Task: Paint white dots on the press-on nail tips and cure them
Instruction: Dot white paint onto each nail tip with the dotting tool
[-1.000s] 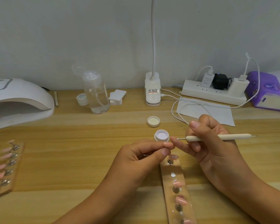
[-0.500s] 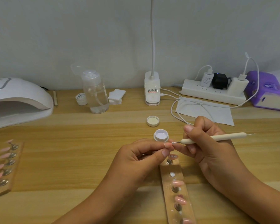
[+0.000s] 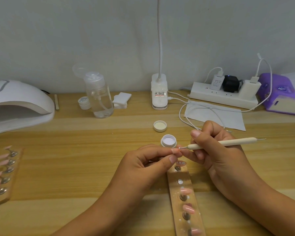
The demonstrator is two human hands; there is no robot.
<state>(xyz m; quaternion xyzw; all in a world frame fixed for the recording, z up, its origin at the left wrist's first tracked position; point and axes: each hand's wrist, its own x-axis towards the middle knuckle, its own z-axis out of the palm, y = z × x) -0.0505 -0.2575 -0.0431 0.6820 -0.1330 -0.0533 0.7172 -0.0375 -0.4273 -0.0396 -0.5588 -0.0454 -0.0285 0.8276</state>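
Note:
My left hand [image 3: 148, 165] pinches a small pink nail tip [image 3: 176, 151] between thumb and forefinger, just in front of an open jar of white gel [image 3: 168, 140]. My right hand [image 3: 215, 150] grips a cream dotting pen [image 3: 220, 143] like a pencil. Its metal point, tipped with white, touches the held nail tip. Below the hands lies a clear holder strip [image 3: 186, 201] with several pink nail tips on metal stands; the top one carries white dots. One stand spot on it shows only a bare magnet.
The white curing lamp [image 3: 19, 104] sits at far left, a second nail holder strip [image 3: 3, 172] below it. The jar's lid [image 3: 160, 126], a pump bottle [image 3: 99, 96], cotton pads, a desk lamp base [image 3: 159, 92], a power strip [image 3: 223, 94], cables and a purple tissue pack stand behind.
My right hand lowered the dotting pen from beside the jar down and left, bringing its point onto the nail tip in my left fingers. My left hand stayed put.

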